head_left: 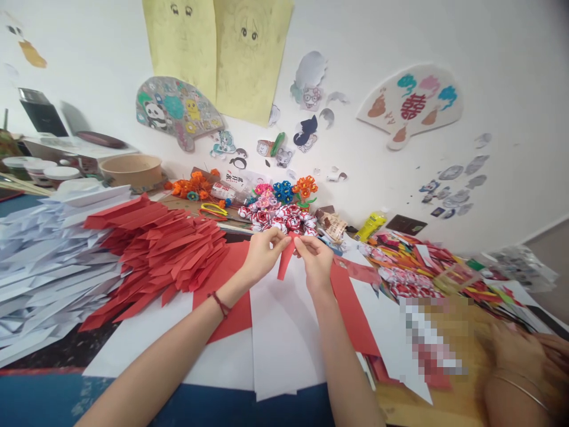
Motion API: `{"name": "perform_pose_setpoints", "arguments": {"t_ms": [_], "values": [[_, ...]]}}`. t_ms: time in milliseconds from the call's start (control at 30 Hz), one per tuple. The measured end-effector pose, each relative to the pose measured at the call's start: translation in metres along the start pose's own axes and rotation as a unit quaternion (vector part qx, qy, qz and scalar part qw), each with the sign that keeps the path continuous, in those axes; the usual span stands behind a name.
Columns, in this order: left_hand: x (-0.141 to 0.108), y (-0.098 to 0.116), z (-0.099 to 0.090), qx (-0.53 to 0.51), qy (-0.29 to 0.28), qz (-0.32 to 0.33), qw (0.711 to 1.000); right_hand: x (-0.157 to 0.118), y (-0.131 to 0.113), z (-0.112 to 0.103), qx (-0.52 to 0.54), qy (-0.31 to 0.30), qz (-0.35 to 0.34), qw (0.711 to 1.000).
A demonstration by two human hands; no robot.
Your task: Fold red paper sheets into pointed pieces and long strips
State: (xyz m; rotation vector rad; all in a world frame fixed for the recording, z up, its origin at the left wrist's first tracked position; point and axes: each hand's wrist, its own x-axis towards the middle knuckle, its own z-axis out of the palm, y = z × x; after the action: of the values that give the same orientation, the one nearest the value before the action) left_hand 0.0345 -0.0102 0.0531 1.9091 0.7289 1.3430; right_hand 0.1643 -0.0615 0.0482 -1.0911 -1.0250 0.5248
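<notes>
A small folded strip of red paper (285, 262) is held upright at the middle, over white sheets (287, 332). My left hand (265, 255) pinches its top edge from the left, thumb and fingertips together. From the right, my right hand (313, 255) pinches the same top end, its fingertips close to those of my left hand. The lower end of the strip hangs free between the hands. Red sheets (353, 308) lie partly under the white ones on both sides.
Folded white papers (48, 267) and folded red papers (164, 255) are heaped at the left. Red-and-white paper flowers (288, 218) stand behind my hands. Another person's hand (518, 350) rests over a brown board (448, 338) at the right. A bowl (131, 171) stands at the back left.
</notes>
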Motion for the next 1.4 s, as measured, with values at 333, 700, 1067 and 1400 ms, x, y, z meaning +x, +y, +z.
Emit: {"name": "perform_pose_setpoints", "arguments": {"t_ms": [333, 700, 1067, 1400], "values": [[0.0, -0.008, 0.003, -0.013, -0.03, -0.016, 0.999, 0.004, 0.007, -0.003, 0.017, 0.019, -0.006, 1.0], [-0.001, -0.012, 0.004, 0.008, -0.065, -0.049, 0.997, 0.01, 0.018, -0.005, 0.035, 0.053, 0.018, 0.998], [-0.001, -0.026, 0.008, 0.056, -0.118, -0.102, 0.986, 0.016, 0.038, -0.008, 0.033, 0.063, 0.032, 0.997], [-0.005, -0.038, 0.015, 0.051, -0.158, -0.092, 0.982, 0.019, 0.047, -0.013, 0.025, 0.071, 0.026, 0.997]]}}
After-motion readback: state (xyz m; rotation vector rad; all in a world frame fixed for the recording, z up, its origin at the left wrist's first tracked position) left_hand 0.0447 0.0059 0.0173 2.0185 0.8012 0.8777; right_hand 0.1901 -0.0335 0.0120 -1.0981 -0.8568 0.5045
